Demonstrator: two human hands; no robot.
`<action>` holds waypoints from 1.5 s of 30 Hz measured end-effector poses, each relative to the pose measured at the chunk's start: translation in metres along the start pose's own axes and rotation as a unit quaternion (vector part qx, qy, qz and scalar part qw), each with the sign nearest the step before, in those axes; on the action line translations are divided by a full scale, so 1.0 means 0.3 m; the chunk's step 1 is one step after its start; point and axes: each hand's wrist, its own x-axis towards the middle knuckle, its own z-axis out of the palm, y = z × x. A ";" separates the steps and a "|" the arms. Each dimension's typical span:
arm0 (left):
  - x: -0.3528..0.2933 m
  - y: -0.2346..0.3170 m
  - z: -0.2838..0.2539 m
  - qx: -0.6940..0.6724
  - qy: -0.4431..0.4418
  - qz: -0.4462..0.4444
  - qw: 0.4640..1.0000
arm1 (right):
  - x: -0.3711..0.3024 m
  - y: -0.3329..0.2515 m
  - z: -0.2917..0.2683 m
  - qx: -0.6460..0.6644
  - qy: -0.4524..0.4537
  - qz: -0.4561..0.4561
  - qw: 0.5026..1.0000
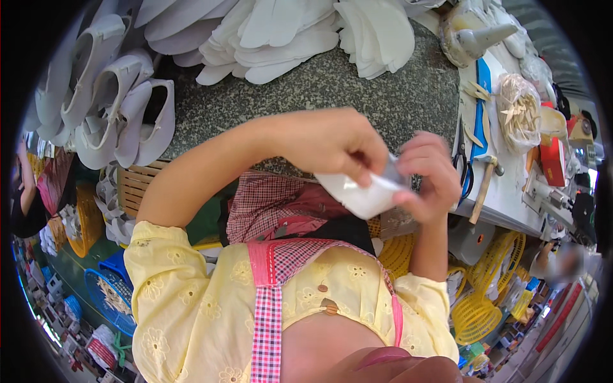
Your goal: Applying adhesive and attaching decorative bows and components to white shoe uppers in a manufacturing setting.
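By the near edge of the speckled surface (255, 99), a white piece (359, 195) is pinched by the left hand (341, 143) and right hand (431, 179), likely to keep it steady, with flat white shapes (274, 56) piled beyond.

Both hands (338, 143) curl close together, the left arm (220, 159) bent.

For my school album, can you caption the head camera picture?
Left hand and right hand hold a white piece near a speckled worktop bearing piled white cutouts.
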 end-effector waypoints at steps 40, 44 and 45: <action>-0.025 -0.149 0.191 0.684 0.170 0.031 0.709 | -0.197 0.066 0.092 -0.309 -0.251 0.030 0.917; -0.024 -0.170 0.204 0.683 0.163 -0.033 0.711 | -0.184 0.065 0.102 -0.342 -0.265 0.029 0.901; -0.020 -0.177 0.203 0.691 0.174 -0.027 0.701 | -0.187 0.066 0.100 -0.355 -0.264 0.024 0.897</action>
